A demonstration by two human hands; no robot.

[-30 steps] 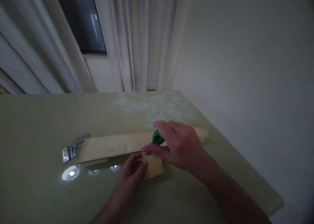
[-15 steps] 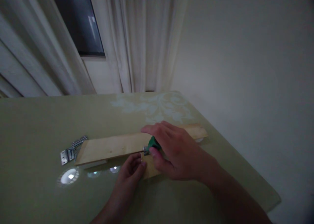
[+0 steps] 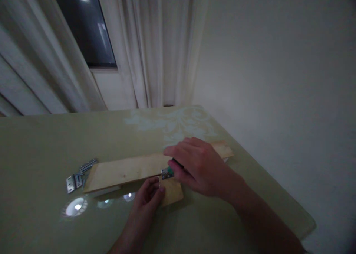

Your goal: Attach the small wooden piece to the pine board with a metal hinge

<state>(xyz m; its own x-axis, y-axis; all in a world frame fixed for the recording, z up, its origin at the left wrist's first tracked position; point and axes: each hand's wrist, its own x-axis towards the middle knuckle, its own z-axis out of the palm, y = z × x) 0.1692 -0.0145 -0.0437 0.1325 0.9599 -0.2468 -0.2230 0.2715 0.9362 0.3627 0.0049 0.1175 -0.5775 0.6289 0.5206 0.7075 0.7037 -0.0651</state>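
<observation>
A long pale wooden board (image 3: 125,169) lies across the green table (image 3: 41,146). A smaller wooden piece (image 3: 172,191) sits against its near edge. My right hand (image 3: 198,165) is closed around a green-handled screwdriver (image 3: 171,170), whose tip meets a small metal hinge (image 3: 166,173) at the joint of the two pieces. My left hand (image 3: 146,196) has its fingers curled on the small piece, beside the hinge.
Several loose metal hinges (image 3: 78,176) lie at the board's left end. Lamp reflections (image 3: 74,206) shine on the glossy tabletop. White curtains (image 3: 150,42) and a dark window (image 3: 83,23) stand behind; a wall runs along the right.
My right hand has lowered and rolled over the screwdriver, so less green handle shows. The left hand has stayed on the small piece. The view has shifted slightly.
</observation>
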